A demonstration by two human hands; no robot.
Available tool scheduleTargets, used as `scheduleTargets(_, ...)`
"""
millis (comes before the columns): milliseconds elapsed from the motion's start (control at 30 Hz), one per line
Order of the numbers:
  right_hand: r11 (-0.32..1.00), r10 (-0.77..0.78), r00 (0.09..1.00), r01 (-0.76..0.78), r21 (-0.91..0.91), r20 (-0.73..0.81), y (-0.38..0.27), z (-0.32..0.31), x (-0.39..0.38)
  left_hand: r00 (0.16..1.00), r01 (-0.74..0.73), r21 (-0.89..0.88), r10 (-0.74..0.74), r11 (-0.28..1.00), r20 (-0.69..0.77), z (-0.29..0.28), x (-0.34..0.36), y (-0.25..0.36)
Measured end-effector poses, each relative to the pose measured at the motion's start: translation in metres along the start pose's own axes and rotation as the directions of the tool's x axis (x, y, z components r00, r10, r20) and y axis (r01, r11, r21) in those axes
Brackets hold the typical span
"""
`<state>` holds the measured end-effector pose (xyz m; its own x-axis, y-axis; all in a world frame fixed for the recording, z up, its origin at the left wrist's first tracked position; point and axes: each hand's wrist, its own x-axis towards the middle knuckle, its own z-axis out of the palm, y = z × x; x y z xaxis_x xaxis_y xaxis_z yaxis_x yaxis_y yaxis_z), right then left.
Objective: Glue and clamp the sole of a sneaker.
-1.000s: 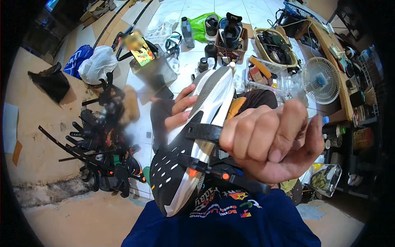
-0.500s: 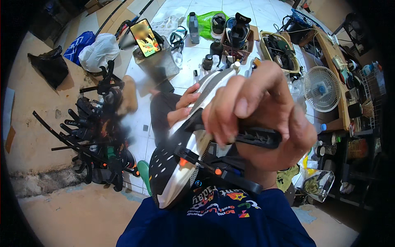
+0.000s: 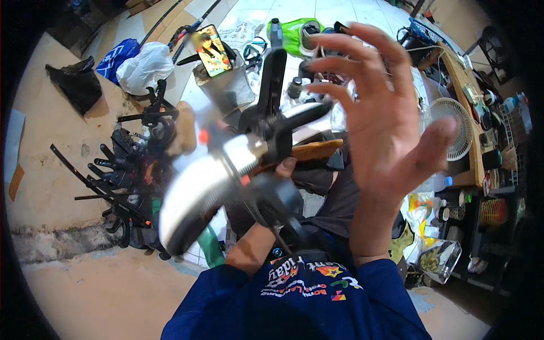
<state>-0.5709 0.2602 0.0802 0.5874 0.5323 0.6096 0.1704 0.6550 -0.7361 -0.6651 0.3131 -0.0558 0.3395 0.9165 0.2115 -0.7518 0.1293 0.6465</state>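
While the left hand [image 3: 287,167], mostly hidden, grasps the tilted shoe [image 3: 195,184] above the lap [image 3: 343,207], the right hand [image 3: 385,130] is empty, fingers spread; a spring clamp [image 3: 278,133] and bar clamp [image 3: 276,201] seem already fitted, whatever remains being unclear.

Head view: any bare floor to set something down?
Best bet: the white tile floor at the far top, beyond the green bag and left of the blue basket. Crowded: the left, with black clamps; the right, around the fan and wooden table; and the middle, where the shoe and raised right hand block the view.
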Motion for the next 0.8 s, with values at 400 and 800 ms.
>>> scheduleTargets(400, 0.896, 0.156, 0.885, -0.313, -0.315, -0.438, 0.004, -0.094, -0.072, 0.976, 0.212, 0.168, -0.218, 0.963, 0.021, -0.002, 0.022, 0.047)
scheduleTargets(800, 0.691, 0.439, 0.789, -0.603, -0.399, -0.431, 0.017, -0.143, -0.154, 0.989, 0.007, 0.428, -0.070, 0.904, 0.132, -0.040, 0.037, 0.037)
